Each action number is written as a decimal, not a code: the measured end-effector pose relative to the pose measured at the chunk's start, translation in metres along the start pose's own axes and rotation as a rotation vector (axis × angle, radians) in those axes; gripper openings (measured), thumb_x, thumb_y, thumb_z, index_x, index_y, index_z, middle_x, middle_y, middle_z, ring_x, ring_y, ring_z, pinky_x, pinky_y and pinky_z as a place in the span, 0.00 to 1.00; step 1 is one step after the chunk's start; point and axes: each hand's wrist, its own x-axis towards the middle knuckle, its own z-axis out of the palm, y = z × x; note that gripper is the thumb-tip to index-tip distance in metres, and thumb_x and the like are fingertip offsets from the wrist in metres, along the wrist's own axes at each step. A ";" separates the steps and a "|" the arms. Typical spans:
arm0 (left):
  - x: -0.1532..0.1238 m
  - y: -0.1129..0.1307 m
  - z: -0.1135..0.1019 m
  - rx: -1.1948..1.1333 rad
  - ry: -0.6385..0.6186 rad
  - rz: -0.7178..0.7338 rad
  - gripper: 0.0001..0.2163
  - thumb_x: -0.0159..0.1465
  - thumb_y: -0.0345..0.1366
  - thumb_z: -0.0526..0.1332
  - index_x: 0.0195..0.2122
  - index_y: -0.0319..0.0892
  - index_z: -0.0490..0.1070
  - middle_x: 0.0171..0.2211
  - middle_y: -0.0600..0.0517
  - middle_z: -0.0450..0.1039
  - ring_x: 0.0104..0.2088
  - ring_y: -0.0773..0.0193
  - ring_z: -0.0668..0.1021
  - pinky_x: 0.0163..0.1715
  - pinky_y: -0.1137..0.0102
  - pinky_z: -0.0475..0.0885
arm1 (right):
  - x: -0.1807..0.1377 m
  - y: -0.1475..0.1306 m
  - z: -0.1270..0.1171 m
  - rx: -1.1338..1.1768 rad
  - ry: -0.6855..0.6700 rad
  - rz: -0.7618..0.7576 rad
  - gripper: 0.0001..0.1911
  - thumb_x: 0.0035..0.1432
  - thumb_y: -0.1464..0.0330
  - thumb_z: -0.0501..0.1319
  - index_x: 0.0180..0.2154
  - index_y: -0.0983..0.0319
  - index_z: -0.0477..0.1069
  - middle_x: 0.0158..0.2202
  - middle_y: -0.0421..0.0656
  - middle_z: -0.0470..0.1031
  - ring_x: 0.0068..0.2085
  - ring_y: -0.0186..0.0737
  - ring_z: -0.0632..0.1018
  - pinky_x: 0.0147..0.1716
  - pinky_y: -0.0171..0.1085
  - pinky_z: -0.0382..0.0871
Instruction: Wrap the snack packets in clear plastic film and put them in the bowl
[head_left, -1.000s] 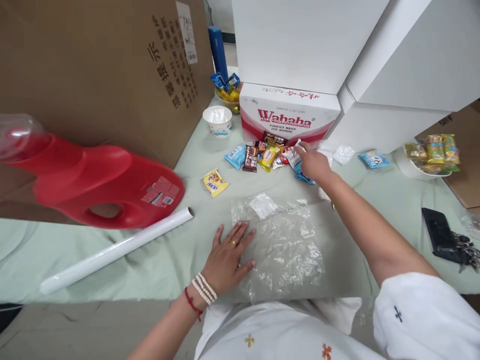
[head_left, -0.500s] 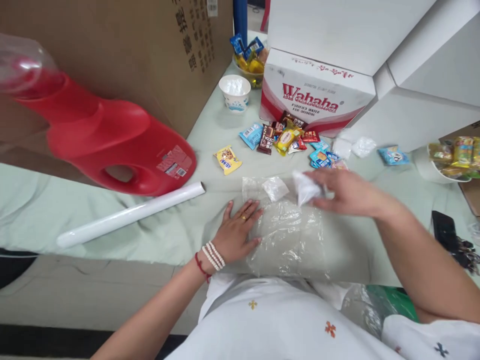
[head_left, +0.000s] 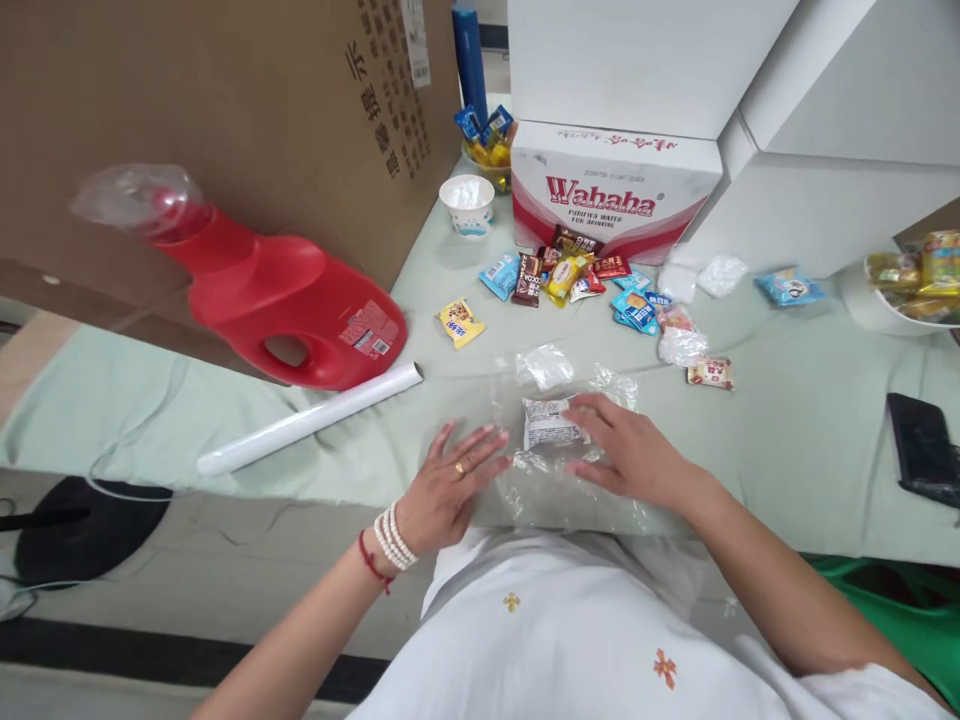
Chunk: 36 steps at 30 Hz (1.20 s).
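Note:
A clear plastic sheet (head_left: 555, 480) lies on the pale green cloth (head_left: 787, 440) in front of me. My left hand (head_left: 454, 480) rests flat and open on the sheet's left edge, fingers spread. A small white snack packet (head_left: 551, 424) lies face down on the sheet. My right hand (head_left: 626, 450) lies just right of the packet, fingers stretched out and touching its edge. Another small white packet (head_left: 546, 366) sits at the sheet's far edge.
Several loose snack packets (head_left: 577, 280) lie before a Wahaha box (head_left: 611, 195). A red jug (head_left: 285, 300) and white roll (head_left: 311, 418) are at left, by a cardboard box (head_left: 225, 110). A paper cup (head_left: 466, 205), snack bowl (head_left: 907, 285) and dark phone (head_left: 922, 450) stand around.
My right hand picked a white packet from the pile, carried it back and set it on the plastic sheet. My left hand stayed on the sheet.

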 end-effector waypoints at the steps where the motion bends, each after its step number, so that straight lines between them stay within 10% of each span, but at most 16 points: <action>1: -0.002 0.002 0.001 -0.019 -0.051 0.048 0.31 0.63 0.30 0.56 0.69 0.48 0.60 0.70 0.43 0.61 0.71 0.50 0.62 0.71 0.42 0.39 | -0.015 -0.001 0.004 0.034 0.011 -0.051 0.34 0.66 0.50 0.60 0.67 0.58 0.62 0.66 0.55 0.65 0.59 0.56 0.73 0.55 0.52 0.72; 6: 0.000 0.002 0.013 0.010 -0.105 -0.044 0.33 0.63 0.56 0.62 0.66 0.47 0.66 0.64 0.38 0.70 0.63 0.43 0.73 0.67 0.42 0.48 | -0.073 0.005 0.046 0.084 0.060 -0.029 0.18 0.67 0.61 0.62 0.56 0.57 0.73 0.61 0.53 0.71 0.62 0.58 0.70 0.57 0.59 0.70; 10: 0.013 -0.002 0.019 0.045 -0.043 -0.130 0.26 0.66 0.55 0.61 0.61 0.48 0.72 0.61 0.40 0.74 0.58 0.45 0.76 0.58 0.47 0.61 | -0.076 0.013 0.048 0.270 0.162 0.035 0.12 0.72 0.68 0.52 0.46 0.56 0.75 0.49 0.50 0.78 0.50 0.49 0.77 0.49 0.51 0.75; 14: 0.029 -0.008 0.018 -0.022 0.048 -0.230 0.16 0.73 0.42 0.53 0.52 0.50 0.78 0.58 0.46 0.78 0.51 0.54 0.80 0.51 0.54 0.67 | -0.050 0.019 0.012 0.421 0.144 0.105 0.14 0.74 0.64 0.49 0.45 0.56 0.73 0.45 0.48 0.78 0.45 0.44 0.78 0.46 0.44 0.74; 25: 0.052 -0.014 0.030 -0.331 0.399 -0.611 0.20 0.73 0.47 0.51 0.53 0.45 0.78 0.61 0.44 0.75 0.59 0.54 0.77 0.60 0.55 0.70 | 0.026 0.059 -0.028 0.135 0.045 0.257 0.17 0.72 0.61 0.52 0.42 0.61 0.78 0.40 0.48 0.79 0.40 0.45 0.78 0.42 0.38 0.68; 32: 0.052 -0.002 0.018 -0.158 0.281 -0.416 0.27 0.64 0.57 0.60 0.58 0.47 0.73 0.66 0.42 0.67 0.66 0.44 0.65 0.65 0.43 0.57 | 0.087 0.069 -0.042 -0.101 0.152 0.196 0.20 0.72 0.64 0.50 0.53 0.64 0.76 0.48 0.52 0.79 0.50 0.52 0.74 0.53 0.45 0.64; 36: 0.061 -0.002 0.016 -0.112 0.301 -0.339 0.12 0.65 0.50 0.63 0.37 0.49 0.79 0.61 0.48 0.71 0.70 0.43 0.58 0.69 0.39 0.45 | 0.122 0.065 -0.031 -0.162 -0.030 0.258 0.24 0.70 0.53 0.54 0.55 0.64 0.73 0.48 0.54 0.79 0.50 0.53 0.74 0.52 0.45 0.64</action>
